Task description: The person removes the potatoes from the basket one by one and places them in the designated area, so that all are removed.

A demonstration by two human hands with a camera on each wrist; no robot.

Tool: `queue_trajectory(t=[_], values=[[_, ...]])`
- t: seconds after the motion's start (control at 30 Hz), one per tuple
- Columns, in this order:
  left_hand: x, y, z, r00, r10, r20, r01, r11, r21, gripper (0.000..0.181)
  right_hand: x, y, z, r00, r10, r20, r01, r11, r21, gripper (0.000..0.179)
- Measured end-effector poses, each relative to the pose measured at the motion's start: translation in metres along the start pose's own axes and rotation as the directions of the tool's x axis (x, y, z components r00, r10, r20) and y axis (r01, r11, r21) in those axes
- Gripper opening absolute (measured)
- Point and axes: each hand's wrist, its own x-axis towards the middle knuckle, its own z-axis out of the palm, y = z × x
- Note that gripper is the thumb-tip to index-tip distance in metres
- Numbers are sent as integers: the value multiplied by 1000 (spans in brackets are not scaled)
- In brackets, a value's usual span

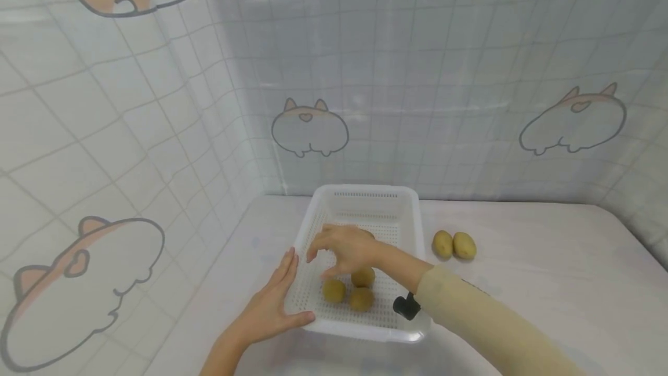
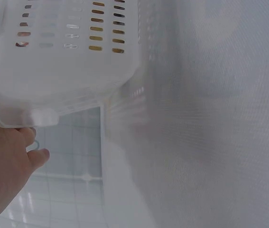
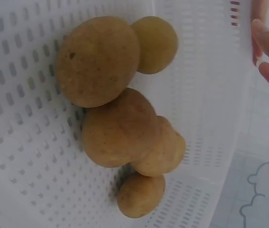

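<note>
Several potatoes [image 3: 98,61] lie on the bottom of a white perforated plastic basket [image 1: 365,329]. The nearer ones, such as this potato [image 1: 361,299], show in the head view; another is partly hidden behind the right hand and wrist. My right hand [image 1: 341,248] is over the inside of the basket, fingers spread and slightly bent, with nothing visible between them. At the basket's near left corner, my left hand [image 1: 273,303] touches it, fingers straight along the left side and thumb on the near rim. The left wrist view shows that hand against the basket's wall [image 2: 53,76].
Two more potatoes [image 1: 454,245] lie side by side on the white tabletop [image 1: 532,283], right of the basket. Behind the table hangs a gridded curtain [image 1: 417,103] with cartoon corgis. A small black device [image 1: 406,307] shows beside the right sleeve [image 1: 469,312].
</note>
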Motion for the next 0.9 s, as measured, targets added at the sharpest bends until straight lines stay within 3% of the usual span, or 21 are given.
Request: queue_trajectory(t=[0.27, 0.5, 0.9], values=[[0, 0, 1, 1000, -12, 6, 12, 1000, 2, 112, 0, 3, 15, 995, 4, 103, -4, 1000, -8, 40], [1, -2, 2, 1000, -4, -2, 4, 1000, 21, 113, -4, 7, 27, 952, 93, 292, -105, 994, 27, 42], [1, -3, 2, 1000, 9, -28, -8, 999, 31, 115, -6, 8, 38, 927, 125, 355, -81, 987, -136, 48]])
